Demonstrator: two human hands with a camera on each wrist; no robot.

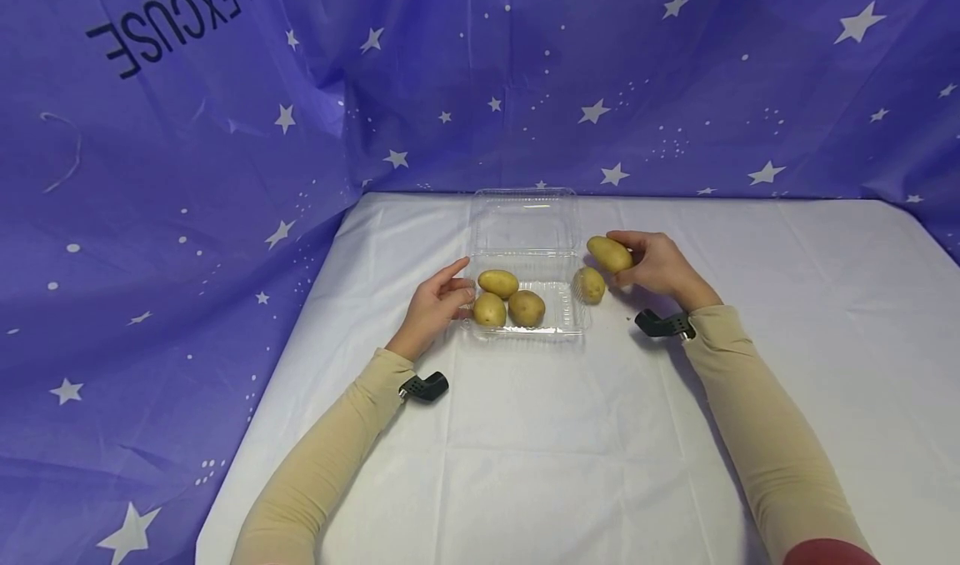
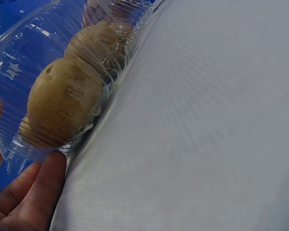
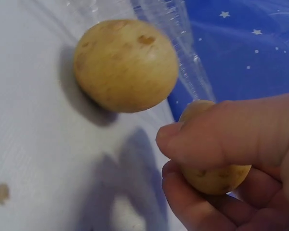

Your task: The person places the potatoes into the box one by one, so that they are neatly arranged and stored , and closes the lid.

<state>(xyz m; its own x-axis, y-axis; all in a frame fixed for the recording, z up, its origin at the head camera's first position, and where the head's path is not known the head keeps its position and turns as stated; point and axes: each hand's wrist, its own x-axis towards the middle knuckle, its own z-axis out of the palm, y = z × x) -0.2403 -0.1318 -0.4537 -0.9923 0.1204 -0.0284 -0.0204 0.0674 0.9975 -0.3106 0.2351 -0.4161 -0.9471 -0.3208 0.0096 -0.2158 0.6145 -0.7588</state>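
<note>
A clear plastic clamshell container [image 1: 558, 298] lies with its lid [image 1: 525, 219] raised at the back. Inside its left part sit three potatoes: one oblong [image 1: 498, 283], two rounder, one front left [image 1: 490, 310] and one front right [image 1: 527, 308]. My left hand [image 1: 435, 302] touches the container's left side, its fingers loosely extended; in the left wrist view a fingertip [image 2: 54, 168] meets the ribbed wall. To the right, my right hand [image 1: 656, 263] pinches an oblong potato [image 1: 609, 253] between thumb and fingers, above the cloth. Another potato [image 3: 127, 65] rests on the cloth beside the container's right wall.
A white cloth [image 1: 540, 440] covers the table. Blue star-printed fabric [image 1: 637, 73] hangs behind and along the left. Each wrist wears a black camera mount, left [image 1: 426, 387] and right [image 1: 663, 323]. A small brown speck [image 3: 0, 193] lies on the cloth near the right hand.
</note>
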